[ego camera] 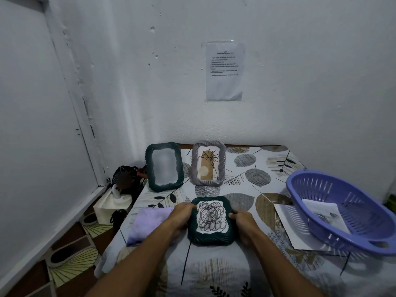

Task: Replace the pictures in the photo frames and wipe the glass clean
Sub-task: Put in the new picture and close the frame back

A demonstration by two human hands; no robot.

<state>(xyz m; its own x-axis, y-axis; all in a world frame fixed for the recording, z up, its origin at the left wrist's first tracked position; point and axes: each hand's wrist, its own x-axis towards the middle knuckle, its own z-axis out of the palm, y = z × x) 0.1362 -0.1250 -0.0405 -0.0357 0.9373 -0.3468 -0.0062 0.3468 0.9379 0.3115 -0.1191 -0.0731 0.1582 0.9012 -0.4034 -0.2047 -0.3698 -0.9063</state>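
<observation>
1. Three rope-textured photo frames were on the leaf-print tablecloth (246, 264): the dark green frame with a scribble picture (211, 221) near the front edge, an empty dark green frame (164, 167) and a grey frame with a plant picture (209, 163) upright at the back edge.
2. The left hand (182, 215) and right hand (242, 224) gripped the scribble frame's sides, fingers curled.
3. One lilac cloth (147, 224) lay by the left edge.
4. One purple plastic basket (342, 209) at the right edge held one printed sheet (325, 215); another sheet (293, 226) lay beneath it.
</observation>
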